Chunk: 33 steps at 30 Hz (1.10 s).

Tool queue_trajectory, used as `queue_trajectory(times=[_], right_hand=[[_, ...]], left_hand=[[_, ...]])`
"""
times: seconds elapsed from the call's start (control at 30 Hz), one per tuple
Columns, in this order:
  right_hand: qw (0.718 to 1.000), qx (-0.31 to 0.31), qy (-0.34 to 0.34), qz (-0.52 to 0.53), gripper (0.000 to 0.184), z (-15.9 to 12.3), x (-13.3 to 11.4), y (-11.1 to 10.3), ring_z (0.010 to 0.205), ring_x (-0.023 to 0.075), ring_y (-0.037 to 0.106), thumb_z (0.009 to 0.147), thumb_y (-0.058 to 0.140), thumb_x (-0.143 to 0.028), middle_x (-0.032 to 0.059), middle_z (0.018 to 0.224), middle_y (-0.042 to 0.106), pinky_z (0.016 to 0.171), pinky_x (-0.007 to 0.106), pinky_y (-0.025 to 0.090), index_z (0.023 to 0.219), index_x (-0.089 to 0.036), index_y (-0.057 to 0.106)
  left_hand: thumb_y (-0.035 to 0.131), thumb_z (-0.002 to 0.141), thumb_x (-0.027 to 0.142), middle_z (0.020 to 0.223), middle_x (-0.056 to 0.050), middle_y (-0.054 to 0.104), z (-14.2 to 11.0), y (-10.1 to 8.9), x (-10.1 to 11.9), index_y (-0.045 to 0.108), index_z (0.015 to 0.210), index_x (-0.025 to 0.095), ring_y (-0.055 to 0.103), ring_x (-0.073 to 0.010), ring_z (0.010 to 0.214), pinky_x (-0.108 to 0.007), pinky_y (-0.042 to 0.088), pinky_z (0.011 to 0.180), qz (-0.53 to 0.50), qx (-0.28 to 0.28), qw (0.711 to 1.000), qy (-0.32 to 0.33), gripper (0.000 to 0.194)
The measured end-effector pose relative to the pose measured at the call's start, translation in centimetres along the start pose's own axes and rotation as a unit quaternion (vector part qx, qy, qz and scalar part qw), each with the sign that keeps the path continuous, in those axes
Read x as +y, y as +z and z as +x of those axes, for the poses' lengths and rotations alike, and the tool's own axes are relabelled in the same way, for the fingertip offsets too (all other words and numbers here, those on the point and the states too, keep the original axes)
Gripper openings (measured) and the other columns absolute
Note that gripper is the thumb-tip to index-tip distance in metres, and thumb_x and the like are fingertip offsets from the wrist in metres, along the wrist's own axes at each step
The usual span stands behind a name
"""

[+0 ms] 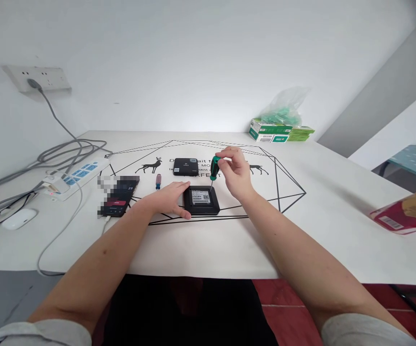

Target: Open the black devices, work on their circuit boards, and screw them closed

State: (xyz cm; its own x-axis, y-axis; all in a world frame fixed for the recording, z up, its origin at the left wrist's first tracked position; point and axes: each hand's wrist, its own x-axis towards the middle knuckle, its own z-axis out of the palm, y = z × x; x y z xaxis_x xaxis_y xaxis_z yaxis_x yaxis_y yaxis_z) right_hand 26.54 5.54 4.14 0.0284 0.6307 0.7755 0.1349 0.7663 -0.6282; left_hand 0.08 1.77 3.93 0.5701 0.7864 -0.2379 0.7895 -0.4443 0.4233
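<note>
A square black electronic box [211,209] with a white label on top lies flat on the table. My left hand [170,198] grips its left side, the thumb at the near corner and the fingers at the far corner. In my right hand [237,174] is a green and black screwdriver [214,168], its handle pinched near the top between thumb and fingers. The screwdriver stands nearly upright, its tip at the far right corner of the box. Whether the tip sits in a screw is too small to tell.
Behind lies a smaller black box [186,166]. A small screwdriver [158,181] and a phone [121,194] on a cable are at the left. Further left are a power strip [81,178] and a white case [19,219]. Green-and-white cartons [271,130] and a red-yellow packet [406,211] stand right.
</note>
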Motion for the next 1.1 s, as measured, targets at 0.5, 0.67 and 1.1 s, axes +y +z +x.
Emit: queue_trajectory(times=[0.5, 0.67, 1.1], right_hand=[[0.995, -0.074, 0.058, -0.029, 0.04, -0.1, -0.3, -0.4, 0.086, 0.0198, 0.072, 0.091, 0.08, -0.043, 0.0027, 0.108, 0.077, 0.079, 0.043, 0.064, 0.125, -0.033, 0.062], [0.998, -0.018, 0.048, 0.026, 0.043, 0.4, -0.9, 1.8, 0.093, 0.0217, 0.074, 0.096, 0.073, -0.04, 0.0058, 0.119, 0.076, 0.077, 0.041, 0.065, 0.135, -0.036, 0.056], [0.995, -0.086, 0.033, -0.036, 0.041, 0.0, -0.6, 5.5, 0.09, 0.0207, 0.072, 0.094, 0.076, -0.041, 0.0058, 0.122, 0.078, 0.083, 0.042, 0.065, 0.132, -0.031, 0.068]], left_hand=[[0.076, 0.069, 0.094, 0.187, -0.02, 0.011, 0.5, 0.4, -0.7, 0.013, 0.18, 0.012, 0.012, -0.0447, 0.173, -0.051, 0.022, 0.138, 0.012, 0.0, 1.0, -0.003, 0.152], [0.075, 0.07, 0.095, 0.187, -0.019, 0.014, 0.6, 0.5, -0.9, 0.016, 0.18, 0.015, 0.014, -0.046, 0.172, -0.052, 0.022, 0.138, 0.011, 0.01, 1.0, 0.017, 0.149], [0.08, 0.068, 0.092, 0.186, -0.023, 0.015, 1.1, 1.0, -1.7, 0.017, 0.179, 0.012, 0.018, -0.0474, 0.171, -0.055, 0.024, 0.138, 0.023, 0.023, 0.999, 0.024, 0.151]])
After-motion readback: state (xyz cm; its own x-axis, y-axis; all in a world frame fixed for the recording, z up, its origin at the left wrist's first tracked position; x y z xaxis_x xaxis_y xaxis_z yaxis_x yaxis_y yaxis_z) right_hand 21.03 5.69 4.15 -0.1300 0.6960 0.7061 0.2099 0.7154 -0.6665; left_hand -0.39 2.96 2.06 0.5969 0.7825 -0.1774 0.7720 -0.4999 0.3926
